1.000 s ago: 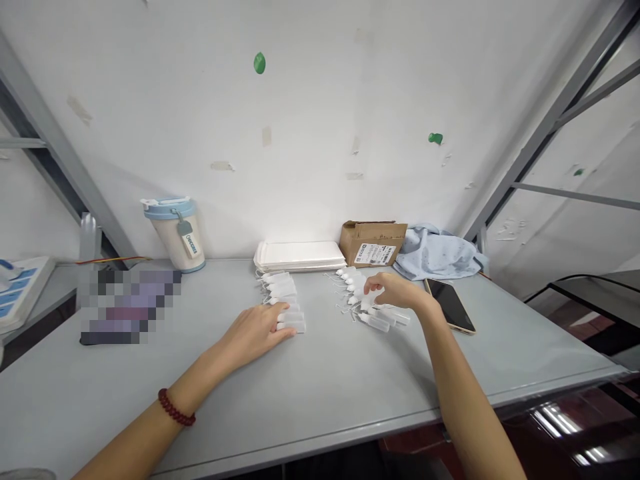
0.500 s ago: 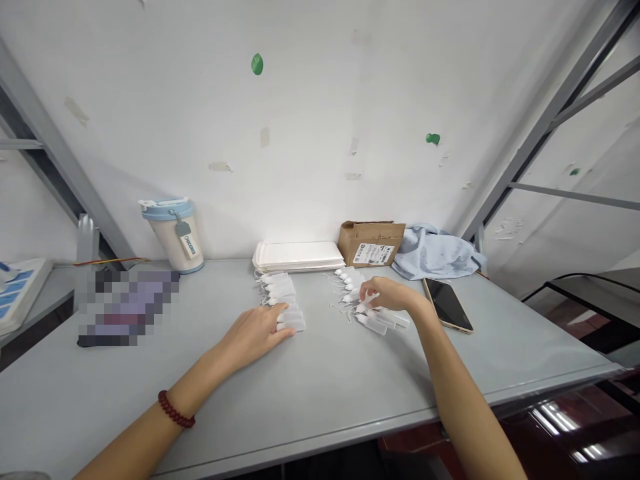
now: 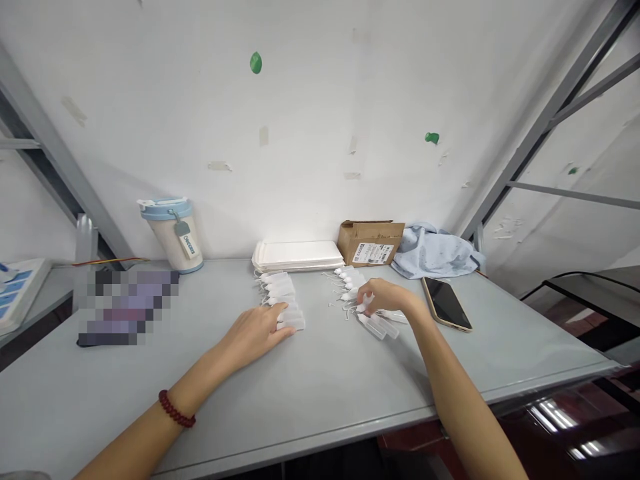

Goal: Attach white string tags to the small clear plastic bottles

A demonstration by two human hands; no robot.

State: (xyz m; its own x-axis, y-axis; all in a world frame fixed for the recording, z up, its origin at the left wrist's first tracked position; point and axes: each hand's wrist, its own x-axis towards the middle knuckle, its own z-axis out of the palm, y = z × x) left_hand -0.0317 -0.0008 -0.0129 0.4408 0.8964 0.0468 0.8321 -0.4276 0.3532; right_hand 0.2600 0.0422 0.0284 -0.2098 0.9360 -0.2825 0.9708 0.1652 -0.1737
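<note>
My left hand lies flat with its fingers stretched over the near end of a row of small translucent plastic bottles. These have white pointed tops and thin white threads toward the left; my fingers hide some of them. On the right, a second group of the same bottles lies partly fanned out. My right hand reaches over this group from the right, with thumb and fingertips pinched on the white top of one bottle. Its palm hides part of the bottles beneath.
At the wall lie a stack of white flat packs, an open cardboard box and a light blue cloth. A phone rests right of my right hand. A lidded cup and a blurred-out item stand left on the grey table.
My right hand has shifted slightly with its fingers lower among the bottles. The nearest bottles beneath it have turned and spread a little toward me. My left hand stays in place.
</note>
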